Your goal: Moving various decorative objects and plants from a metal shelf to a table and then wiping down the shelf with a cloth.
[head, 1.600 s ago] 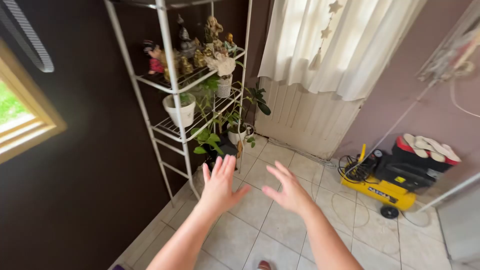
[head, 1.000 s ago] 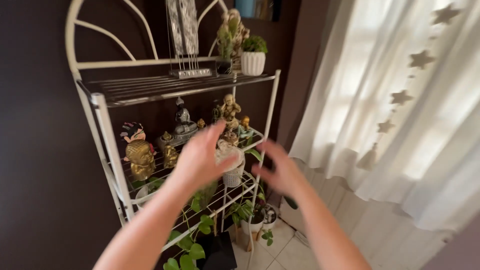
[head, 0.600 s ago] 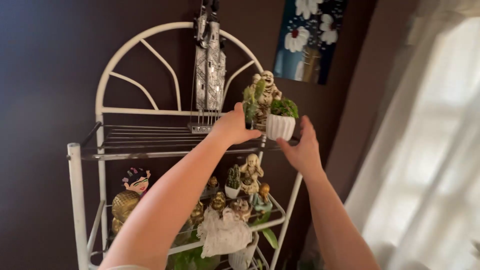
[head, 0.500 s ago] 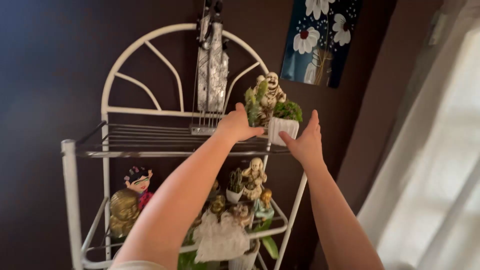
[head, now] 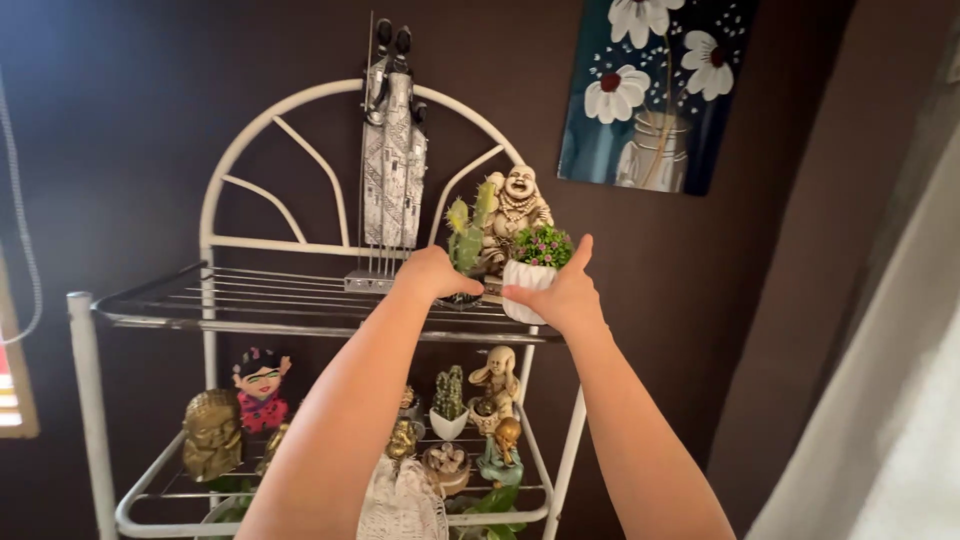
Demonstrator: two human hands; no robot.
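While both arms reach up in the head view, the right hand [head: 560, 295] wraps the white ribbed pot [head: 524, 283] of a small purple-flowered plant, fingers closed around its side, thumb raised. Pot sits on the top wire shelf [head: 250, 300] of a white metal rack, right end, just before a cream laughing figurine [head: 518, 205]. Left hand [head: 432, 274] curls at the base of a cactus [head: 468, 232] beside it; whether those fingers grip cannot be told. Tall silver figure [head: 392, 140] stands left. Flower painting [head: 655, 90] hangs on the dark wall.
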